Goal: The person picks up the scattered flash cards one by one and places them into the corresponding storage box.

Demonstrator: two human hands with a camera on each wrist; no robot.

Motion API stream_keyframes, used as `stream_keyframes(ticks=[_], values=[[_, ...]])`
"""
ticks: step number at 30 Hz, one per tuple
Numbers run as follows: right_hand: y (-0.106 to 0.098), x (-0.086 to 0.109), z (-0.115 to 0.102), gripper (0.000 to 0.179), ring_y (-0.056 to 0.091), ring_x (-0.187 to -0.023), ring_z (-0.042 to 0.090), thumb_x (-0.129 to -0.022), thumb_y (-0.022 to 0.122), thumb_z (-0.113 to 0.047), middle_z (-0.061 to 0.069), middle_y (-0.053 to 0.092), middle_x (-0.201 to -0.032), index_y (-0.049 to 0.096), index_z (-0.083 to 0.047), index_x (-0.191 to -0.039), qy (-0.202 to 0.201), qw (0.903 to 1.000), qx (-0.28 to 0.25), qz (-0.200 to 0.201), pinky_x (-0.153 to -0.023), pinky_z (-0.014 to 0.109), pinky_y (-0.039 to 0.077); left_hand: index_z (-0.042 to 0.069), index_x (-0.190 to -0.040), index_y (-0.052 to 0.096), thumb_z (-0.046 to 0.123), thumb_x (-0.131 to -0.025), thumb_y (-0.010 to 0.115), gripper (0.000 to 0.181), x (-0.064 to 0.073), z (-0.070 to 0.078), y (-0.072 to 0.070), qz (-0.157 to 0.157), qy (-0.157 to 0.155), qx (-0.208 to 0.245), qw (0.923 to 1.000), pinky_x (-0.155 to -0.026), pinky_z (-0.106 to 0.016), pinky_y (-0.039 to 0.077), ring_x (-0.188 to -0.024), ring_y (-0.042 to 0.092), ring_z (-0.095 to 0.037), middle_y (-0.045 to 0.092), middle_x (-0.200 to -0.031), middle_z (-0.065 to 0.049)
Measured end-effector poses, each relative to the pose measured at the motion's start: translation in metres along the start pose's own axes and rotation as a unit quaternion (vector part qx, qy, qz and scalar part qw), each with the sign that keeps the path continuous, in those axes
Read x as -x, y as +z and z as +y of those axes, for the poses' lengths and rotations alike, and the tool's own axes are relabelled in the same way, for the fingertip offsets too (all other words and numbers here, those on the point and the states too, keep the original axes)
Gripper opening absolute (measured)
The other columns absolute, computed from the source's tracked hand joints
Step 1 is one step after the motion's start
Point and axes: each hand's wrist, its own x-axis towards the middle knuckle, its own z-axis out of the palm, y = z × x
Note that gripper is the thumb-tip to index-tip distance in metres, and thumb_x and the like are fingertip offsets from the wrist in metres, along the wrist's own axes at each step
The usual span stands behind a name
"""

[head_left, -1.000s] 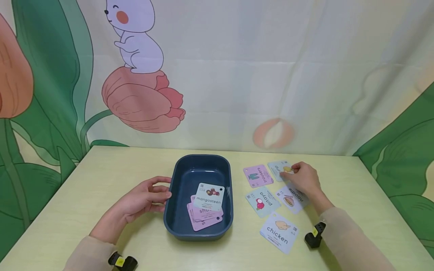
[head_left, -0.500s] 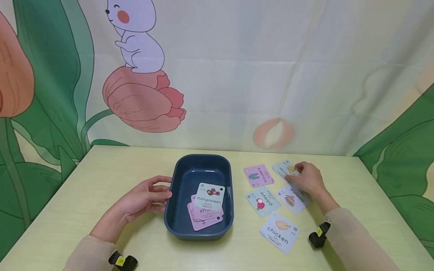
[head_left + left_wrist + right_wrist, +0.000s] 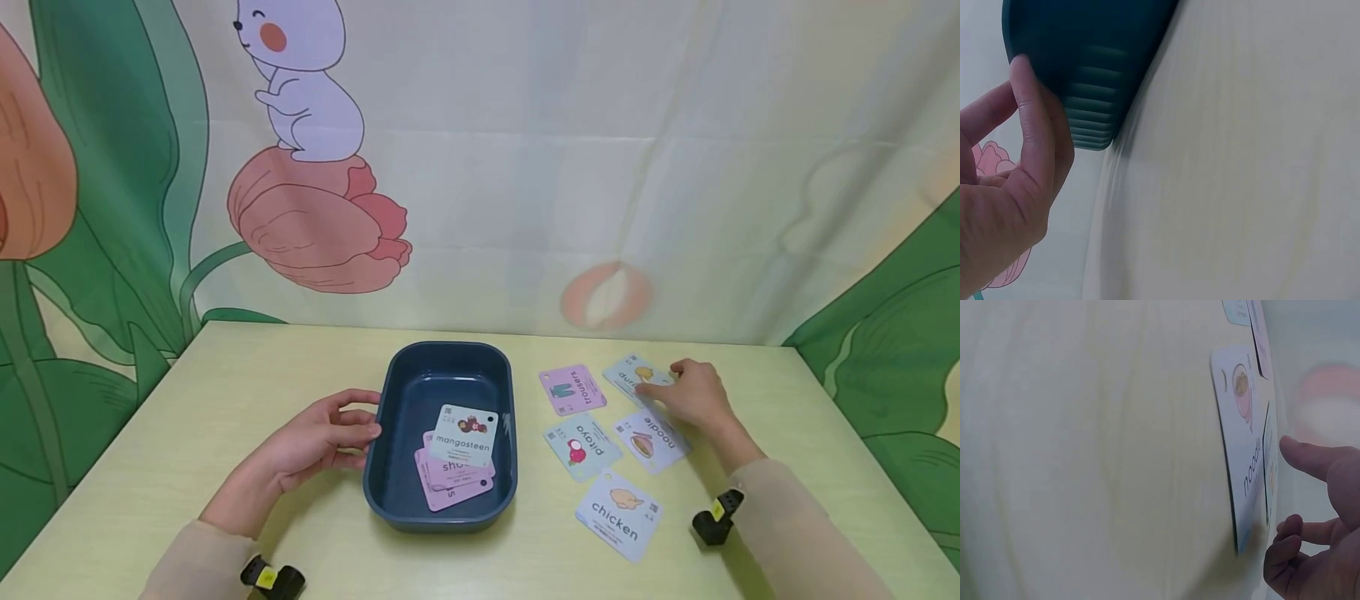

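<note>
My left hand (image 3: 322, 440) is at the left side of a dark blue bin (image 3: 405, 500), its fingertips on the rim, as the left wrist view also shows. On the right, my right hand (image 3: 693, 400) is over a pale blue flash card (image 3: 628, 375) lettered "duri", the rest of the word covered. In the right wrist view its thumb (image 3: 1310, 456) and fingers stand apart with nothing between them. Just nearer lies the noodle card (image 3: 651, 442). Inside the bin, a mangosteen card (image 3: 465, 435) lies on top of several pink cards (image 3: 453, 497).
A pink trousers card (image 3: 572, 390), a pitaya card (image 3: 583, 447) and a chicken card (image 3: 619, 515) lie on the pale wood table (image 3: 247, 375), right of the bin. Behind the table hangs a printed curtain (image 3: 480, 208).
The "duri" card has slid slightly right under my right hand. That hand has since moved further right and its fingers have spread, showing more of the card. The left hand and bin stay put.
</note>
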Motion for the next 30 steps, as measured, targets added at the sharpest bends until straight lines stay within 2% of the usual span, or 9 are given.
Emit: stream_keyframes(ticks=[5, 15, 22, 30], values=[[0.0005, -0.0028, 0.0029, 0.085, 0.055, -0.108, 0.042, -0.089, 0.079, -0.038, 0.038, 0.050, -0.135, 0.044, 0.020, -0.139, 0.006, 0.9997, 0.009, -0.024, -0.094, 0.050, 0.051, -0.003, -0.149, 0.034, 0.008, -0.099, 0.067, 0.061, 0.0005, 0.0013, 0.0006, 0.000, 0.003, 0.001, 1.0000, -0.075, -0.033, 0.061, -0.083, 0.067, -0.022, 0.062, -0.107, -0.013], [0.0011, -0.0022, 0.0045, 0.079, 0.056, -0.100, 0.039, -0.087, 0.082, -0.033, 0.034, 0.052, -0.124, 0.045, 0.018, -0.135, 0.010, 0.9998, 0.004, -0.015, -0.080, 0.041, 0.053, -0.003, -0.149, 0.034, 0.007, -0.099, 0.067, 0.061, 0.0011, 0.0011, 0.0004, -0.005, 0.005, 0.001, 1.0000, -0.075, -0.034, 0.061, -0.083, 0.067, -0.022, 0.063, -0.107, -0.013], [0.0014, -0.0026, 0.0061, 0.079, 0.058, -0.088, 0.034, -0.087, 0.083, -0.029, 0.030, 0.054, -0.112, 0.038, 0.014, -0.134, 0.010, 0.9996, -0.026, -0.012, -0.070, 0.036, 0.050, -0.003, -0.149, 0.035, 0.007, -0.099, 0.067, 0.060, 0.0013, 0.0013, 0.0009, -0.003, 0.004, 0.002, 1.0000, -0.076, -0.034, 0.061, -0.084, 0.068, -0.022, 0.063, -0.108, -0.013], [0.0031, -0.0026, 0.0051, 0.079, 0.061, -0.085, 0.032, -0.090, 0.080, -0.024, 0.028, 0.053, -0.114, 0.032, 0.010, -0.142, 0.029, 0.9976, -0.059, -0.020, -0.067, 0.031, 0.051, -0.003, -0.149, 0.036, 0.007, -0.099, 0.067, 0.059, 0.0007, 0.0009, 0.0008, -0.001, 0.004, 0.001, 1.0000, -0.075, -0.034, 0.061, -0.083, 0.068, -0.022, 0.063, -0.108, -0.013]])
